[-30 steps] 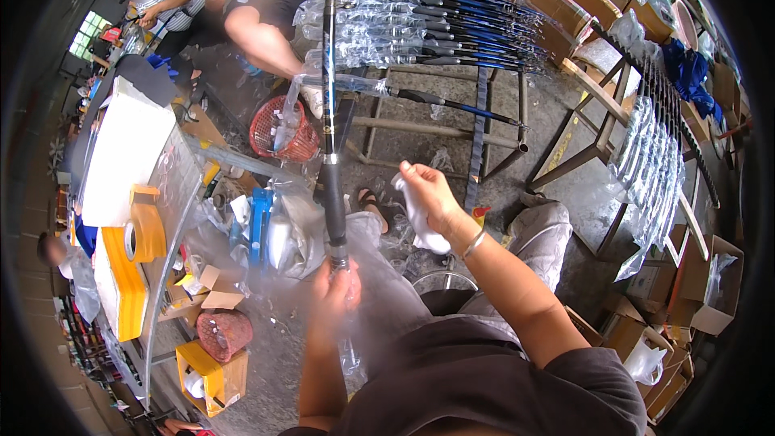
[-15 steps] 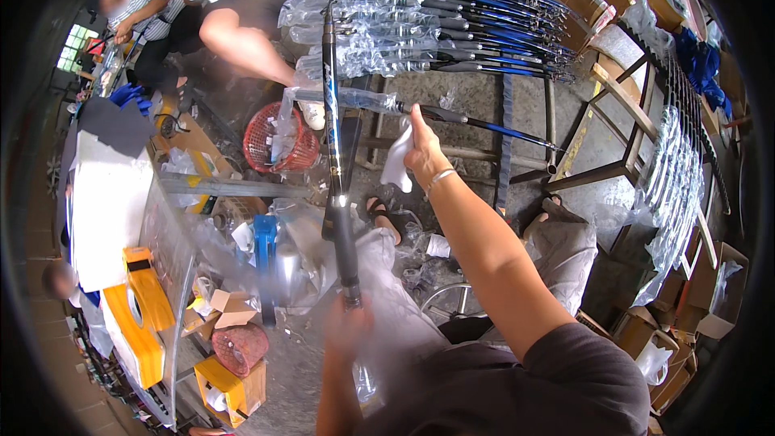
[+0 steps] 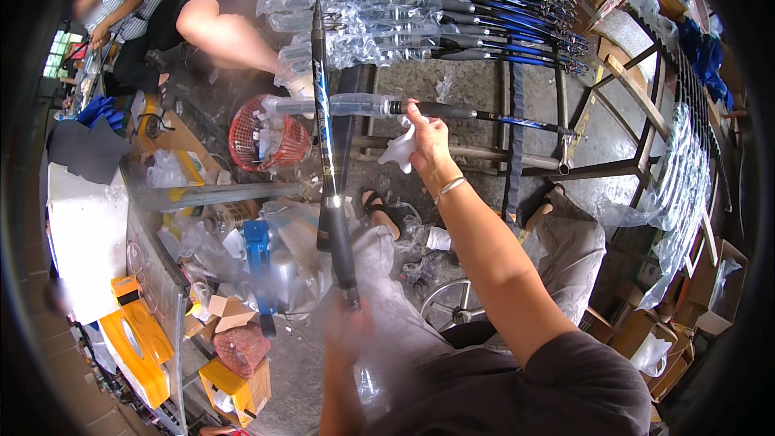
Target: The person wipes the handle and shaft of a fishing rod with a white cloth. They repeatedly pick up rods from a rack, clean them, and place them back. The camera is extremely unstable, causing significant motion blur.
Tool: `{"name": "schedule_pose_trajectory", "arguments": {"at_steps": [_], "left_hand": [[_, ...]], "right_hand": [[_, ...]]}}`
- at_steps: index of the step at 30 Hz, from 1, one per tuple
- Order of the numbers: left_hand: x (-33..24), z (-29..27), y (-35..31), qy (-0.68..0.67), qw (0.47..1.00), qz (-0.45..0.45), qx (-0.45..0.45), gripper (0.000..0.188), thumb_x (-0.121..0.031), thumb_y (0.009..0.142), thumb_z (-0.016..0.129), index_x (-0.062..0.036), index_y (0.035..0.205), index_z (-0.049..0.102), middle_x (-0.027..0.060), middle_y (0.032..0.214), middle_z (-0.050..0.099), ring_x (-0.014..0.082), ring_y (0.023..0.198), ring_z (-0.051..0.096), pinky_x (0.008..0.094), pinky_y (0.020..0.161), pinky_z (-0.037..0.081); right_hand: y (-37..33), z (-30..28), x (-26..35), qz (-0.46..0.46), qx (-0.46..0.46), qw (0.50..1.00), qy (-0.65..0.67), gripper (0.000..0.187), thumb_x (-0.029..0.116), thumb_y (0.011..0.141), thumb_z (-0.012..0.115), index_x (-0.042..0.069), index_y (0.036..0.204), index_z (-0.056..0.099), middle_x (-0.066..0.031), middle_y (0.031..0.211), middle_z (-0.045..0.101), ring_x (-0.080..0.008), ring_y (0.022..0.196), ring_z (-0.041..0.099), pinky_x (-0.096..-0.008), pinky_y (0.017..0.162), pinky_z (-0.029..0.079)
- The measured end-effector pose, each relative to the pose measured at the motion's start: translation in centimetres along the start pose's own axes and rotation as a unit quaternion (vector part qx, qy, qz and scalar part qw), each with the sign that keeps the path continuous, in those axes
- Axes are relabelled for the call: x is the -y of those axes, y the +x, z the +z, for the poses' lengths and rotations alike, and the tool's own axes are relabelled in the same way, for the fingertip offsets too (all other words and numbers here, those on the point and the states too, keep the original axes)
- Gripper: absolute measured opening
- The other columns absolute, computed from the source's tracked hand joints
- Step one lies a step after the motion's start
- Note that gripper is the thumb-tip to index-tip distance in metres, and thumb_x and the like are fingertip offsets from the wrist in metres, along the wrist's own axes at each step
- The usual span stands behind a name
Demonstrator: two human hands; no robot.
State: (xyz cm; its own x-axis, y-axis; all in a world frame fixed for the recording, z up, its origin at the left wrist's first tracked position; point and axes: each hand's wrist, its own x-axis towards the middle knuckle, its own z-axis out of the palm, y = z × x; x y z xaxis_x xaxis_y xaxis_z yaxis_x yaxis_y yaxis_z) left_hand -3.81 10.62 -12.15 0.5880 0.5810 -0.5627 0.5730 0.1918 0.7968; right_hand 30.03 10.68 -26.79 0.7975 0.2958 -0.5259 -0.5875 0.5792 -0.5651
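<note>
Fishing rod [image 3: 327,153] stood upright at picture centre, butt gripped by left hand [image 3: 349,331], blurred. Right hand [image 3: 428,141], at 1 o'clock from it, pinched a white cloth [image 3: 400,149] in its fingers.

Clear plastic sleeves [image 3: 379,28] wrap the dark rods stacked at the far side, another clear sleeve [image 3: 323,105] lies across the middle, small brown cardboard boxes [image 3: 226,311] sit near left beside yellow boxes [image 3: 137,347], and open cartons [image 3: 710,291] stand at right.
</note>
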Motion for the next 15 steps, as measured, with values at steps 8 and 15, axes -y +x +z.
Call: {"name": "schedule_pose_trajectory", "arguments": {"at_steps": [8, 15], "left_hand": [[-0.9, 0.8, -0.5, -0.178, 0.982, -0.017, 0.056, 0.022, -0.008, 0.085, 0.048, -0.0042, 0.107, 0.049, 0.0026, 0.075, 0.055, 0.0099, 0.06, 0.053, 0.0238, 0.051, 0.045], [-2.1, 1.7, -0.4, -0.202, 0.976, -0.026, 0.076, 0.019, -0.008, 0.084, 0.047, -0.0064, 0.103, 0.047, 0.0005, 0.07, 0.051, 0.0088, 0.055, 0.051, 0.0228, 0.046, 0.042]], "right_hand": [[-1.4, -1.2, 2.0, -0.006, 0.089, 0.996, -0.011, 0.025, 0.021, 0.086, 0.067, 0.012, 0.108, 0.064, 0.0024, 0.085, 0.062, -0.0083, 0.067, 0.049, -0.0251, 0.056, 0.043], [-1.7, -2.2, 3.6, -0.01, 0.099, 0.995, -0.019, 0.023, 0.019, 0.088, 0.064, 0.009, 0.109, 0.061, -0.001, 0.099, 0.066, -0.0056, 0.068, 0.051, -0.0211, 0.057, 0.041]]}}
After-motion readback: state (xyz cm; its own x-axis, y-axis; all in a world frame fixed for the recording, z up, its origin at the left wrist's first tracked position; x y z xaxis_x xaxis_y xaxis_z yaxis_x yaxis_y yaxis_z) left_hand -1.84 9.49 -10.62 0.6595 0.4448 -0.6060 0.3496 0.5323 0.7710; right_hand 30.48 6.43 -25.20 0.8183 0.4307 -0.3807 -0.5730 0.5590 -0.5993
